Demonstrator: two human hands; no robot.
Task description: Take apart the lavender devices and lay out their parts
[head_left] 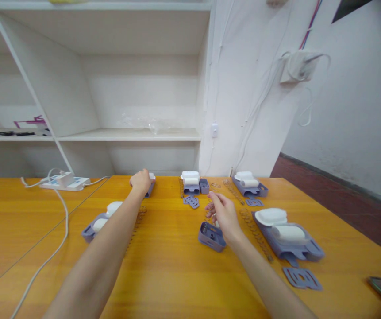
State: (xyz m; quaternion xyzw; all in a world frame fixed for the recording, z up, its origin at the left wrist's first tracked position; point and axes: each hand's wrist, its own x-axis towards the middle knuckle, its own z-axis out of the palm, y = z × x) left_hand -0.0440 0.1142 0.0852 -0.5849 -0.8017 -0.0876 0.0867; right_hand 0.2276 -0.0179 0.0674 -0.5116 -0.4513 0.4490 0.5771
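Observation:
My left hand (140,180) reaches far across the orange table (177,274) and is closed over a blue-grey plastic part with a white piece (150,186) near the back edge. My right hand (221,215) hovers at the middle of the table with its fingers pinched on something small I cannot make out, just above a small blue-grey housing (211,235). Thin metal springs (255,230) lie in rows beside it.
More blue-grey trays with white rollers sit at the left (99,221), back centre (192,181), back right (250,184) and near right (286,237). Flat grey plates (301,278) lie loose. A power strip (64,181) with a white cable rests at the back left. White shelving stands behind.

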